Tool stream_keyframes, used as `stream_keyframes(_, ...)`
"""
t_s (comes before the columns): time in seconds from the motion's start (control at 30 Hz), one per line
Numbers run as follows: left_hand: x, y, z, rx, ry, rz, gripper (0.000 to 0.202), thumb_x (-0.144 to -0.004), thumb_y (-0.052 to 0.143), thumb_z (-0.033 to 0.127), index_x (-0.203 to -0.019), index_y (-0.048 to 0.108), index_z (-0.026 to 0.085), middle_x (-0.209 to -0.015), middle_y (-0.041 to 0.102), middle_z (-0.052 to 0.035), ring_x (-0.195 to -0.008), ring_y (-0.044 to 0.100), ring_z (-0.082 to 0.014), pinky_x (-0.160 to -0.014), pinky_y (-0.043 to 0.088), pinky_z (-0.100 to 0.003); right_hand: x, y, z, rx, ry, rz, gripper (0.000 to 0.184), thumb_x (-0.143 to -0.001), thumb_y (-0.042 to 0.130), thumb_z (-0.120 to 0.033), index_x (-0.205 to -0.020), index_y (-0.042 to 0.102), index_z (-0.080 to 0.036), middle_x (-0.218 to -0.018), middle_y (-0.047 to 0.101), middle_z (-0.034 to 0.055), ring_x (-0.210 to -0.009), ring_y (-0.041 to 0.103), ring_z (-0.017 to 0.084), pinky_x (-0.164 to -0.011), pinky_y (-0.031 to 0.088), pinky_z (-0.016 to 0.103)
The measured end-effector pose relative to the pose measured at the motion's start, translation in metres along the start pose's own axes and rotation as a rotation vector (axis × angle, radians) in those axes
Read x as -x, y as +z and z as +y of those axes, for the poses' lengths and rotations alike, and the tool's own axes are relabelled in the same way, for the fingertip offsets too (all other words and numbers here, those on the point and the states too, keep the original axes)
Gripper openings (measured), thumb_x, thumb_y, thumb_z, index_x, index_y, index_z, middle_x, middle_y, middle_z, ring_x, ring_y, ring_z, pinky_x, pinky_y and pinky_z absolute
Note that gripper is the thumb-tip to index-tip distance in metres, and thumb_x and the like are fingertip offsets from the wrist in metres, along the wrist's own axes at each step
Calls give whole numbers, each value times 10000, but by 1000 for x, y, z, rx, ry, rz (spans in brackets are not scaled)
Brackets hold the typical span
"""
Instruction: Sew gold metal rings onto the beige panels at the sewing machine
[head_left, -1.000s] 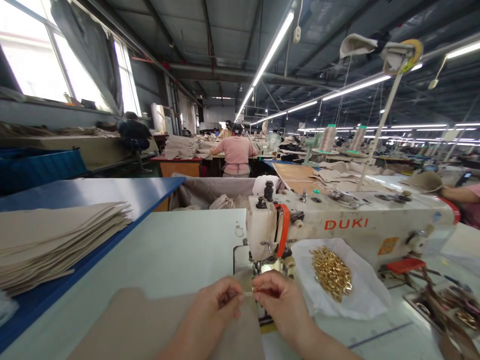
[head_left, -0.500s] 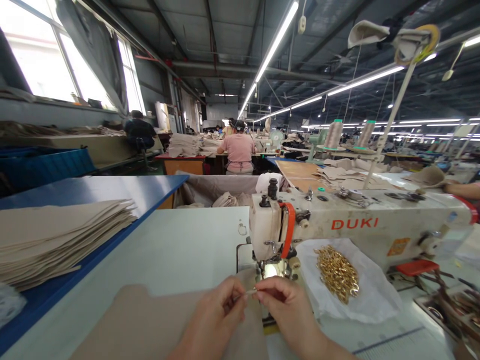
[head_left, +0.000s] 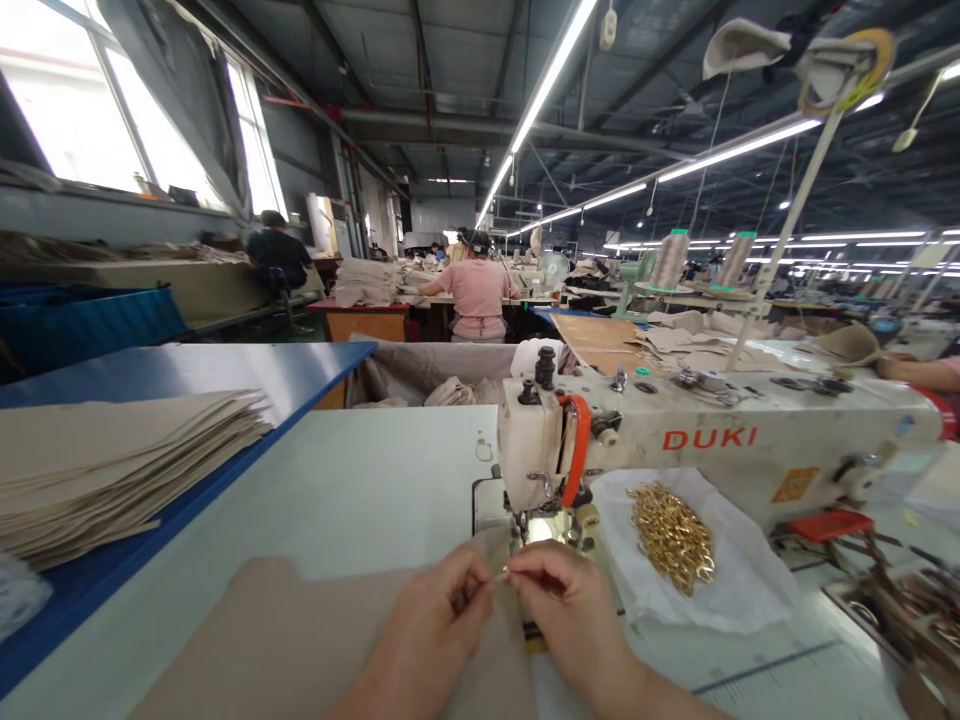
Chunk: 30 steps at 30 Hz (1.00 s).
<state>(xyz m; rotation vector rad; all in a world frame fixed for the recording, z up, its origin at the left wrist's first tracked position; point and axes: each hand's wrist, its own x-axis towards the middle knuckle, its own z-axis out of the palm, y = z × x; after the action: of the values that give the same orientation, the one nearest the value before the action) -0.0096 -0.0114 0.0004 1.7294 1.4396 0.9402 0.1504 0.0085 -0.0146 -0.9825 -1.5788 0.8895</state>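
Observation:
Both my hands meet just in front of the needle area of a white sewing machine (head_left: 795,425) marked DUKI. My left hand (head_left: 439,615) is closed in a pinch on a narrow pale strip (head_left: 498,577). My right hand (head_left: 566,605) pinches a small gold metal piece (head_left: 506,570) at the strip's right end; its exact shape is hidden by the fingers. A large beige fabric panel (head_left: 300,630) lies flat beneath my hands and reaches toward the machine's foot. Right of my hands, a pile of gold metal rings (head_left: 671,535) rests on a white cloth (head_left: 739,590).
A stack of beige panels (head_left: 127,470) sits on the blue table (head_left: 315,375) at left. Behind the machine table (head_left: 390,460) is a fabric-lined bin (head_left: 442,358). A tray of metal parts (head_left: 874,610) is at right. Co-workers sit further back; another person's arm (head_left: 919,372) shows at far right.
The view has shifted slightly. My hands keep the same pinch on the strip and the gold piece, with only slight finger movement. The person in pink ahead has moved an arm outward.

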Motion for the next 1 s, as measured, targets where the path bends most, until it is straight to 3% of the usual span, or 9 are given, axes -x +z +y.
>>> stream_keyframes(0.13,0,3,-1,-37,65,44,173,-808,506,259,-636,500,242,-503,506,59,-500,517,-149,-509,358,-243,0,0,-5,42,-68,-2,214,-718,554,-102,-732,732,-221,-732,692,31,-705,638,172,-632,494,252)
stream_keyframes(0.27,-2,3,1,53,18,16,167,-797,517,274,-635,510,234,-495,499,61,-457,501,-136,-478,357,-241,2,-1,-13,50,-137,-96,277,-738,535,-71,-801,754,-230,-843,692,50,-825,643,183,-750,497,274)
stream_keyframes(0.33,-4,2,2,188,-29,-27,157,-785,540,315,-661,518,222,-554,550,49,-458,528,-127,-473,390,-240,2,-2,-12,-25,-72,-101,233,-770,566,-122,-837,756,-237,-881,697,53,-848,643,189,-756,499,282)
stream_keyframes(0.43,-7,0,2,383,-82,-114,220,-733,633,392,-701,525,204,-617,615,31,-461,562,-116,-468,427,-234,-1,-3,-5,-240,155,-103,94,-739,680,-261,-802,742,-228,-766,709,30,-729,655,189,-676,508,290)
stream_keyframes(0.57,-10,-2,-1,505,-139,-206,358,-652,750,453,-750,518,198,-580,640,43,-416,569,-103,-419,397,-203,-6,-5,3,-438,367,-236,268,-608,811,-423,-701,700,-198,-606,677,-2,-620,648,175,-637,505,295)
stream_keyframes(0.73,-11,-11,3,706,-282,-217,487,-658,710,602,-858,573,180,-626,685,1,-459,612,-120,-443,435,-215,-8,-8,-3,-516,459,-168,373,-547,853,-465,-701,692,-165,-622,680,9,-593,637,147,-613,498,271)
stream_keyframes(0.83,-11,-12,7,768,-344,-226,467,-618,786,507,-891,615,168,-687,694,-11,-508,617,-114,-504,468,-226,-8,-7,-6,-552,455,-123,379,-541,861,-459,-703,696,-160,-629,687,19,-605,646,152,-623,504,277)
stream_keyframes(1.0,-13,-9,4,766,-309,-281,381,-603,853,358,-841,614,181,-670,648,30,-509,569,-75,-511,449,-192,-6,-1,-4,-562,460,-121,400,-514,869,-475,-680,685,-161,-603,676,8,-595,651,159,-628,515,290)
